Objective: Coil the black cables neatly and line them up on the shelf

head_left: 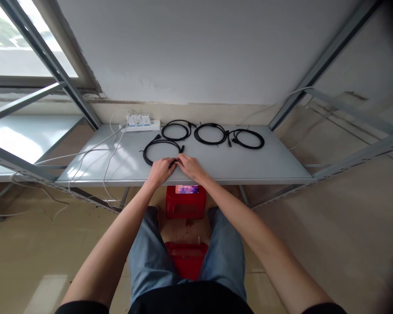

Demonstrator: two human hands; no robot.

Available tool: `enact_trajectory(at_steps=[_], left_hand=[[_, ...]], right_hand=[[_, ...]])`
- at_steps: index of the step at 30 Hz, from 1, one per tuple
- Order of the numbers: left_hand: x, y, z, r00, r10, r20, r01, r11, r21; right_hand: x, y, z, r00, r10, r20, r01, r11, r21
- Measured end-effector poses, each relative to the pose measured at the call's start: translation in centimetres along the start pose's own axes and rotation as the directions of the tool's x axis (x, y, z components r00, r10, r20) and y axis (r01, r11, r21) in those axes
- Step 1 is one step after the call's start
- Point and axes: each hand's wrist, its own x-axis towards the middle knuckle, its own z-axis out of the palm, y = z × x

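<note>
My left hand (161, 171) and my right hand (189, 167) rest at the shelf's front edge, fingertips meeting on the lower part of a coiled black cable (160, 144). Both hands appear to pinch that loop, and they hide a short stretch of it. A plug end of this cable sticks up just above my right fingers. Farther back lie three more coiled black cables, side by side: one (176, 130), another (210, 134) and a third (247, 139). None of these touches my hands.
The grey metal shelf (249, 163) stands on slotted steel uprights. A white power strip (140, 123) lies at its back left, with white cords trailing over the shelf and down to the floor. Below are a red stool (185, 203) holding a blurred phone, and another red stool (186, 257).
</note>
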Motion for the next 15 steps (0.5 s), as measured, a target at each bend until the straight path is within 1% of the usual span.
enact_trajectory(at_steps=[7, 15], left_hand=[[-0.09, 0.18, -0.17, 1.0, 0.014, -0.01, -0.014, 1.0, 0.002], [-0.09, 0.12, -0.1, 1.0, 0.015, -0.016, -0.016, 1.0, -0.007]], right_hand=[[0.03, 0.4, 0.43, 0.998, -0.022, -0.05, 0.023, 0.999, 0.026], [0.15, 0.69, 0.56, 0.993, -0.035, -0.117, 0.051, 0.99, 0.134]])
